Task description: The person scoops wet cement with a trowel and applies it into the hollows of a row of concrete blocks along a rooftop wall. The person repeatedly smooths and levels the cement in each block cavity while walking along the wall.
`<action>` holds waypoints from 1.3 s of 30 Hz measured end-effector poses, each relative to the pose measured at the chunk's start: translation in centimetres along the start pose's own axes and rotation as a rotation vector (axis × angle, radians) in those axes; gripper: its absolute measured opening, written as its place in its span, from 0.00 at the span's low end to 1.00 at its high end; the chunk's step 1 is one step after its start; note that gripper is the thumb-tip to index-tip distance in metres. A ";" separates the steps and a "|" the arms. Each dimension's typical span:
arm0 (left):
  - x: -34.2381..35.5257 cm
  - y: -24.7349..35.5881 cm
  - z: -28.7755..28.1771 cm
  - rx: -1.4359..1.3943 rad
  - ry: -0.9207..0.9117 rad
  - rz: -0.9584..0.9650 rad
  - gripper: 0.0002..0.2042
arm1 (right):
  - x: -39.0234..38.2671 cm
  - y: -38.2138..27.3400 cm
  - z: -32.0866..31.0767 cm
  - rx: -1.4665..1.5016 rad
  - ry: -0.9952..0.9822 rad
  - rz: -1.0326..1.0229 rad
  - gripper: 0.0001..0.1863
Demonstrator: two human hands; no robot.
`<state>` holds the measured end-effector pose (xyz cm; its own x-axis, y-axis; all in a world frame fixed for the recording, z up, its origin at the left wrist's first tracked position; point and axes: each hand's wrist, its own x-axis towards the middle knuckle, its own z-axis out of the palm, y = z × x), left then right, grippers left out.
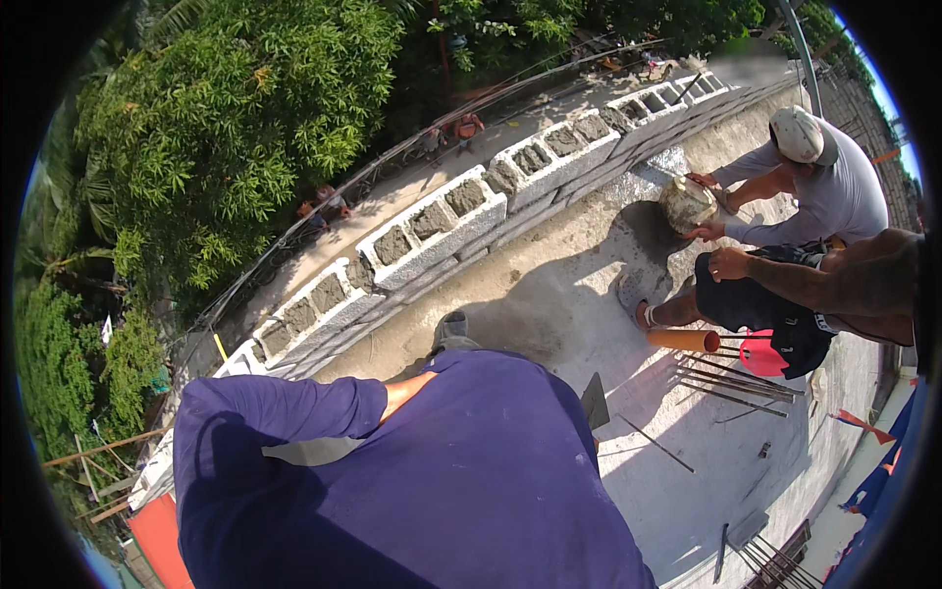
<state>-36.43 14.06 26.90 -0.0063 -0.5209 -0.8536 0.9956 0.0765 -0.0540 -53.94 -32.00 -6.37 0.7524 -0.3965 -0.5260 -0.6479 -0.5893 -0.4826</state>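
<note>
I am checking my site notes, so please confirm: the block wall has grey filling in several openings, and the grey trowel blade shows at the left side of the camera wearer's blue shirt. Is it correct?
Not quite: the head view shows the grey trowel blade at the right side of the blue shirt. The block wall does have grey filling in several openings.

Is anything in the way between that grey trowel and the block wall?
Nothing visible stands in the way. Straight across from the trowel to the block wall, only floor shows, mostly in shadow.
</note>
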 end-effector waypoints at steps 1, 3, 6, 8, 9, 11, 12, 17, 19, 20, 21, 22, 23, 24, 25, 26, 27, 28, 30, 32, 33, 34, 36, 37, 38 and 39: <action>0.1 -0.3 0.8 0.007 0.038 -0.013 0.24 | -0.1 0.9 -0.2 0.042 -0.020 0.024 0.18; 0.2 -0.8 2.3 0.016 0.106 -0.039 0.24 | -0.1 1.0 -1.5 -0.019 -0.036 0.052 0.17; 0.7 -2.0 3.9 0.022 0.164 -0.036 0.25 | -0.1 -2.1 -4.5 -0.167 -0.025 -0.006 0.16; 1.3 -2.8 4.3 0.059 0.196 -0.022 0.27 | 0.1 -5.0 -6.6 -0.096 -0.049 -0.025 0.15; 1.6 -3.2 4.4 0.074 0.202 -0.016 0.27 | 0.1 -6.3 -7.4 0.050 -0.079 -0.005 0.15; 2.1 -3.9 4.5 0.084 0.227 -0.015 0.27 | 0.6 -8.6 -8.3 0.159 -0.148 0.130 0.10; 2.3 -4.1 4.6 0.082 0.237 -0.014 0.28 | 1.1 -9.4 -8.8 0.145 -0.175 0.106 0.10; 2.6 -3.7 4.6 0.092 0.292 -0.019 0.28 | 2.0 -10.9 -8.6 0.241 -0.055 0.147 0.13; 2.7 -3.2 4.4 0.113 0.306 -0.036 0.29 | 2.1 -11.0 -8.3 0.335 -0.047 0.175 0.13; 2.8 -2.8 4.2 0.127 0.309 -0.044 0.29 | 2.0 -11.0 -8.1 0.327 -0.053 0.190 0.13; 3.0 -2.3 4.0 0.147 0.298 -0.050 0.29 | 1.9 -10.9 -7.9 0.317 -0.074 0.220 0.14; 3.0 -1.7 3.7 0.175 0.283 -0.058 0.29 | 1.8 -10.8 -7.7 0.304 -0.096 0.246 0.15; 3.1 -0.8 3.5 0.227 0.250 -0.063 0.30 | 1.6 -10.6 -7.5 0.309 -0.087 0.262 0.13; 3.4 0.3 3.4 0.250 0.215 -0.066 0.30 | 1.4 -10.3 -7.3 0.283 -0.097 0.280 0.11; 3.7 1.4 3.5 0.265 0.198 -0.081 0.30 | 1.1 -10.1 -7.2 0.268 -0.099 0.290 0.11; 4.0 2.7 3.7 0.277 0.209 -0.106 0.30 | 0.9 -9.7 -7.1 0.271 -0.103 0.360 0.11; 4.1 4.1 4.1 0.297 0.187 -0.112 0.30 | 0.6 -9.5 -7.1 0.236 -0.117 0.369 0.12; 4.1 5.6 4.6 0.313 0.193 -0.125 0.30 | 0.4 -9.2 -7.2 0.215 -0.132 0.401 0.14; 4.0 8.8 5.6 0.327 0.171 -0.152 0.31 | 0.1 -9.2 -7.8 0.092 -0.082 0.328 0.14; 3.8 11.6 6.3 0.319 0.099 -0.174 0.32 | 0.2 -10.1 -8.6 -0.070 -0.044 0.221 0.14; 3.8 12.8 6.6 0.256 0.106 -0.180 0.30 | 0.6 -10.9 -9.4 0.060 -0.047 0.226 0.14; 3.7 14.0 6.8 0.255 0.093 -0.201 0.30 | 0.8 -11.8 -10.2 0.139 -0.059 0.302 0.14; 3.8 16.8 7.1 0.275 0.085 -0.245 0.29 | 1.7 -14.6 -11.2 0.226 -0.048 0.398 0.13; 3.6 17.9 7.1 0.297 0.070 -0.226 0.29 | 2.4 -16.1 -11.7 0.229 -0.025 0.416 0.12; 3.3 18.8 7.0 0.319 0.053 -0.209 0.29 | 2.9 -17.6 -12.1 0.231 -0.001 0.436 0.11; 3.0 19.6 6.9 0.320 0.020 -0.194 0.28 | 3.4 -18.8 -12.5 0.235 0.008 0.389 0.11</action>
<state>-16.31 8.13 26.83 -0.1961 -0.4823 -0.8538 0.9545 -0.2933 -0.0536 -37.67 -31.04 9.67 0.4484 -0.5623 -0.6948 -0.8911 -0.2200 -0.3970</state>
